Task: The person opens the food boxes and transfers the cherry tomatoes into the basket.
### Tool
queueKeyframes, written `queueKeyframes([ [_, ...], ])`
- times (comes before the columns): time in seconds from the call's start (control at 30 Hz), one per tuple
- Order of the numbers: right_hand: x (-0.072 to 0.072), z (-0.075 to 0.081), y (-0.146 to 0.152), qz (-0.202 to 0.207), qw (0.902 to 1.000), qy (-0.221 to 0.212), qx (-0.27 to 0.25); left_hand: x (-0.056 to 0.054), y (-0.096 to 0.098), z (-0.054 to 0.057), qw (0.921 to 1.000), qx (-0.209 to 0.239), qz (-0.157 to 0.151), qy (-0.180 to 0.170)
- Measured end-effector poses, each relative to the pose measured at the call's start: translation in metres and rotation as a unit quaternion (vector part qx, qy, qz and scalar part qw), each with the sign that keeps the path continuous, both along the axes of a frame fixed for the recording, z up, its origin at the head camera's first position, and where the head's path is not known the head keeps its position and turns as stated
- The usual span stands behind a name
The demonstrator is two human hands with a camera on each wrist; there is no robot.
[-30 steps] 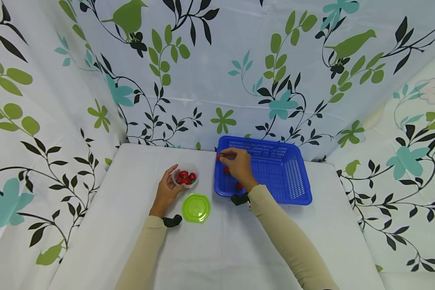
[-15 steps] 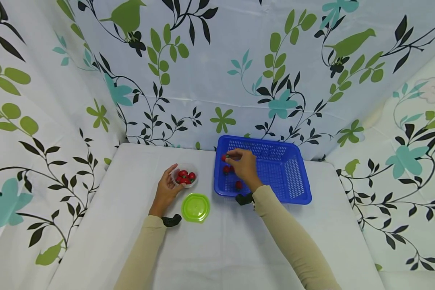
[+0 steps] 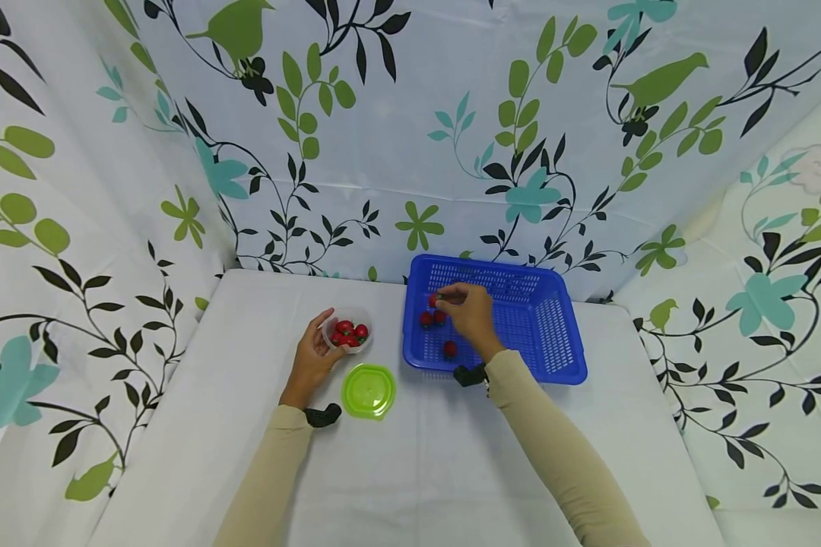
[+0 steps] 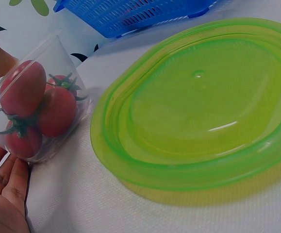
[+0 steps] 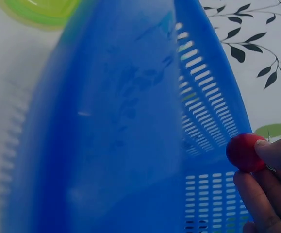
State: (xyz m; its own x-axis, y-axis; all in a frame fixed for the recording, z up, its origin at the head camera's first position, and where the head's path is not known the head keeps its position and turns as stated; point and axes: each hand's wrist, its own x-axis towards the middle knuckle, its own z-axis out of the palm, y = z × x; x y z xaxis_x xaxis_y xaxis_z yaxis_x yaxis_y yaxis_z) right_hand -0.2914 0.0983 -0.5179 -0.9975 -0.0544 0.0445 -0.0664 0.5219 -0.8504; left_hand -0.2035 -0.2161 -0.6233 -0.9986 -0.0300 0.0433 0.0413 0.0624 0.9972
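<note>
Red, probably light and slippery, the tomato [image 5: 242, 153] sat pinched in the right hand [image 3: 472, 311], best held gently round its sides; the left hand [image 3: 311, 358] gripped the clear tub [image 3: 350, 314].

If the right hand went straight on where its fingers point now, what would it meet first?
Probably the basket's left wall. The right hand pinches a tomato and, as its height is unclear, might pass above that wall.
</note>
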Motion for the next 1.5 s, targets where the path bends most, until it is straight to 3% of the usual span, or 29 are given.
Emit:
queueKeyframes([
  [0.27,-0.003,-0.003,0.013,-0.008,1.0000,0.000,0.004,0.000,0.000,0.000,1.0000,0.005,0.000,0.002],
  [0.67,-0.012,-0.001,0.026,-0.013,0.9984,-0.055,-0.007,0.000,0.000,-0.001,0.9999,0.016,0.000,0.000],
  [1.5,-0.039,-0.006,0.044,0.044,0.9819,-0.181,0.032,0.000,0.000,-0.001,0.9999,0.008,0.010,-0.006],
])
